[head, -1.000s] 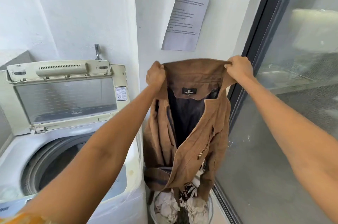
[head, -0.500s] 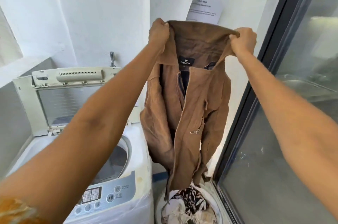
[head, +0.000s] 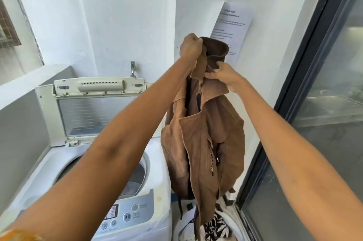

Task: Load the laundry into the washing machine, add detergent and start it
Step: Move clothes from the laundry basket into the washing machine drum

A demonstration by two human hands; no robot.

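A brown jacket (head: 204,142) hangs in the air to the right of the washing machine (head: 155,187). My left hand (head: 190,47) grips the top of its collar. Lower down, my right hand (head: 225,75) pinches the collar's fold. The machine is a white top loader with its lid (head: 94,111) raised and its drum (head: 135,177) open, partly hidden by my left arm. Below the jacket's hem stands a basket of laundry (head: 214,225) with black-and-white patterned and pale clothes.
The control panel (head: 125,215) with round buttons faces me at the machine's front. A tap (head: 133,68) sticks out of the white wall behind the lid. A dark-framed glass door (head: 306,103) runs along the right. Paper notices (head: 231,30) hang on the wall.
My hands came closer together, bunching the collar; the right hand dropped below the left. The jacket hangs narrower and folded, with its hem just above the basket.
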